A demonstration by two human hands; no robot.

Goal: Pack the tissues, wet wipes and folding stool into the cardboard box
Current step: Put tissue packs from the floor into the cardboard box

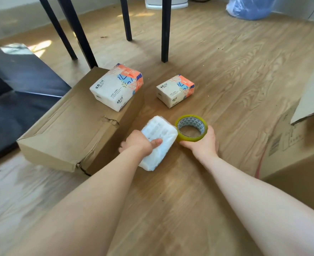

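Note:
My left hand [141, 143] grips a white pack of wet wipes [159, 143] just above the wooden floor. Beside it, my right hand [203, 143] holds a roll of yellowish clear tape [191, 128]. One tissue pack [117, 85], white with orange and blue print, lies on top of a long flat closed cardboard carton [75, 130] at the left. A second, smaller tissue pack [174, 90] lies on the floor further ahead. An open cardboard box [298, 145] with a raised flap stands at the right edge. No folding stool can be made out.
Black table or chair legs [164, 30] stand on the floor behind the tissue packs. A dark mat or furniture [23, 93] fills the left. A blue plastic bag [250, 8] and a white appliance base [166, 2] sit at the far wall.

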